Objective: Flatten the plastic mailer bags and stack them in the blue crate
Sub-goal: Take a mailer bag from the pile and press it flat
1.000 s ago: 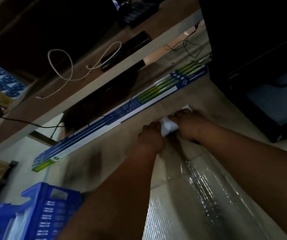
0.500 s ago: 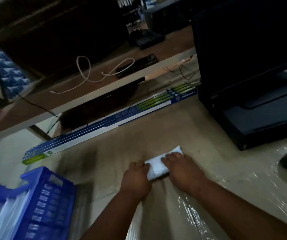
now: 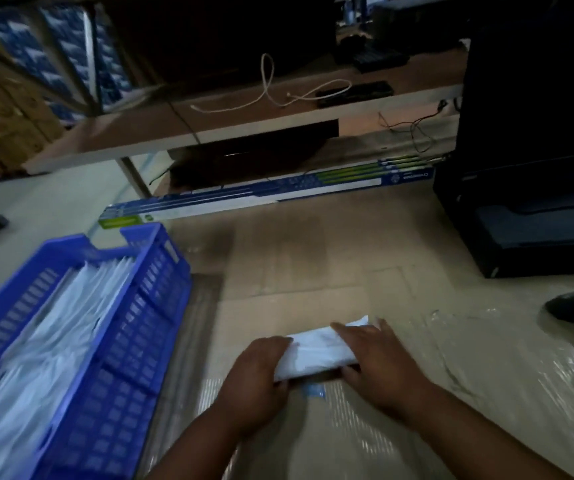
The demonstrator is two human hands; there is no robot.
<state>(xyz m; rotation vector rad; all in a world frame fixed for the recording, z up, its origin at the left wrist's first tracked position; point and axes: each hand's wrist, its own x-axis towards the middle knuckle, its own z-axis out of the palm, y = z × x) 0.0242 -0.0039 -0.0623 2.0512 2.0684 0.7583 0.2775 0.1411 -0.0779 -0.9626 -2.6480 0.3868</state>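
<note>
Blue plastic sits off to the left of my left hand: the crate [image 3: 133, 327], already holding a layer of white mailer bags [image 3: 46, 344] lying along its length. It stands well apart from my hands, its long side running away from me, its near wall closest to my left forearm

My left hand [image 3: 257, 379] grips the left end of the folded mailer [image 3: 316, 351], fingers curled over the top edge and thumb tucked underneath as far as I can tell. The mailer lies between my hands on the cardboard-covered table [image 3: 313, 265], its long axis running left to right and tilting slightly away at the right end, roughly crosswise to the crate's length

My right hand [image 3: 379, 365] covers the right end, fingers fairly straight and laid across the top, thumb side low against the table; I judge it as pressing more than gripping. Clear plastic film [image 3: 507, 386] lies under and to the right of that hand

Since the crate is on my left, the left hand is nearer to it, so I expect the mailer must travel leftward and turn to match the stack
</note>
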